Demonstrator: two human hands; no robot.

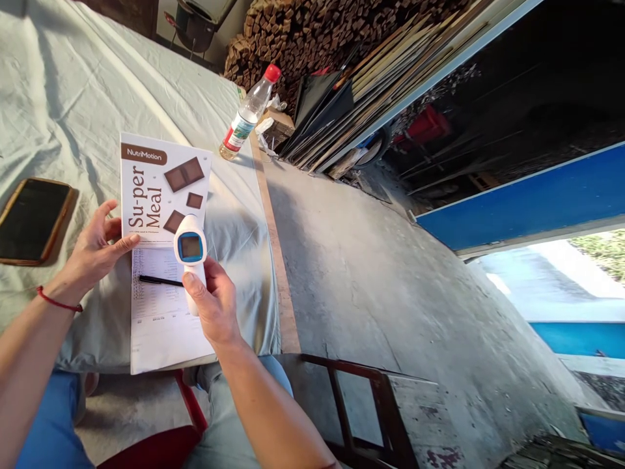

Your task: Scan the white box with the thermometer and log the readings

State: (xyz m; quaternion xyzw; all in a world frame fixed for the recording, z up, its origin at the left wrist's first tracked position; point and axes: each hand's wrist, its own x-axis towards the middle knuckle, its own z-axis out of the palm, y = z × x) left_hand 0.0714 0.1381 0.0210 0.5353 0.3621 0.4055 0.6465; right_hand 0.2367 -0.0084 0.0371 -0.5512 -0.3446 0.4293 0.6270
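Observation:
My right hand (215, 301) is wrapped round the handle of a white infrared thermometer (191, 242), its small blue-framed screen facing me. At the lower left corner of a white box (165, 189) printed "NutriMotion Su-per Meal", my left hand (103, 242) grips the edge, thumb on the front and fingers behind. Under the box's lower edge lies a printed paper sheet (163, 339), with a black pen (159, 281) across it. The thermometer hides the pen's right end and part of the box.
A phone (33, 220) in a brown case lies at the left on the cloth-covered table (92, 98). A red-capped bottle (245, 117) stands near the table's right edge. Beyond are stacked firewood (293, 39), leaning boards (371, 85) and a wooden frame (356, 404) on the concrete floor (366, 260).

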